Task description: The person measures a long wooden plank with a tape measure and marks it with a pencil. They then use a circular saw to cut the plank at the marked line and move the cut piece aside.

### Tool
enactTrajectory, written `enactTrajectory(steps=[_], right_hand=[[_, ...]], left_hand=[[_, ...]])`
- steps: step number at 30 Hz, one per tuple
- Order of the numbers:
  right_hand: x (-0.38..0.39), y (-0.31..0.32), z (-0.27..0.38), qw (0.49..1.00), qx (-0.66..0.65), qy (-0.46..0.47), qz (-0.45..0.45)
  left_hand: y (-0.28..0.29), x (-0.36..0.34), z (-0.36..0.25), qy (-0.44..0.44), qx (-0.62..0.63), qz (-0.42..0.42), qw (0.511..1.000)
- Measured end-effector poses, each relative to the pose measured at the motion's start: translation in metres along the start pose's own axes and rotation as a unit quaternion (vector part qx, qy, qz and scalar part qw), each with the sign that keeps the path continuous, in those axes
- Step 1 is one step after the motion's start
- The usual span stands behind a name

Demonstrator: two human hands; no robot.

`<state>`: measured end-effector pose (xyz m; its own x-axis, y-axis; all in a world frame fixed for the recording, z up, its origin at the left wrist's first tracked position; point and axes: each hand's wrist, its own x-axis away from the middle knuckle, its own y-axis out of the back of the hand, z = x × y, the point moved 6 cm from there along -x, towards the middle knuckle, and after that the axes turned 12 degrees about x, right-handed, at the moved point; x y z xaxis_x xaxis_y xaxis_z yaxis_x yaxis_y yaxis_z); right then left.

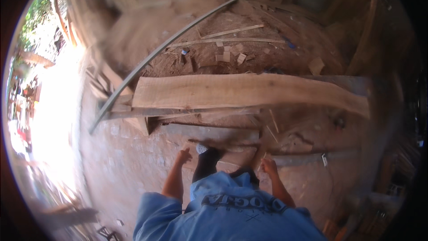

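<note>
A wide plank of pale wood (214, 90) with a wavy edge lies across in front of me, raised on a support. My left hand (183, 155) hangs at my left side, short of the plank and touching nothing. Its fingers are loosely bent, with one standing apart, and I see nothing in it. At my right side my right hand (269, 166) is curled closed, also away from the plank. A thin pale tip shows at its fingers, too small to name.
A long thin grey strip (165, 47) slants past the plank's left end. Beyond lie wood offcuts (229, 55) and narrow battens (232, 31) on the dirt floor. A grey board (211, 133) lies before my feet, and a grey beam (307, 157) lies to the right. Bright daylight enters at left.
</note>
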<state>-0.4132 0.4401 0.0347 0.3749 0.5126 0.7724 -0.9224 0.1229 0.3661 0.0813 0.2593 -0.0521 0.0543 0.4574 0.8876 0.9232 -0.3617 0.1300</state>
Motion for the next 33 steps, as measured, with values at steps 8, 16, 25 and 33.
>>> enactTrajectory(steps=[8,16,25,33], right_hand=[[-0.026,0.008,0.055,0.999,0.014,-0.026,0.019],[-0.135,0.132,0.035,0.987,-0.141,-0.07,-0.044],[-0.308,0.318,0.061,0.83,-0.487,-0.084,-0.26],[-0.376,0.419,0.06,0.788,-0.525,-0.074,-0.313]], left_hand=[[-0.006,-0.042,-0.163,-0.215,0.058,-0.046,0.974],[-0.045,-0.038,-0.133,-0.029,0.016,0.028,0.999],[-0.071,-0.042,-0.211,-0.059,-0.103,-0.109,0.987],[-0.178,-0.081,-0.507,-0.433,-0.35,-0.26,0.789]])
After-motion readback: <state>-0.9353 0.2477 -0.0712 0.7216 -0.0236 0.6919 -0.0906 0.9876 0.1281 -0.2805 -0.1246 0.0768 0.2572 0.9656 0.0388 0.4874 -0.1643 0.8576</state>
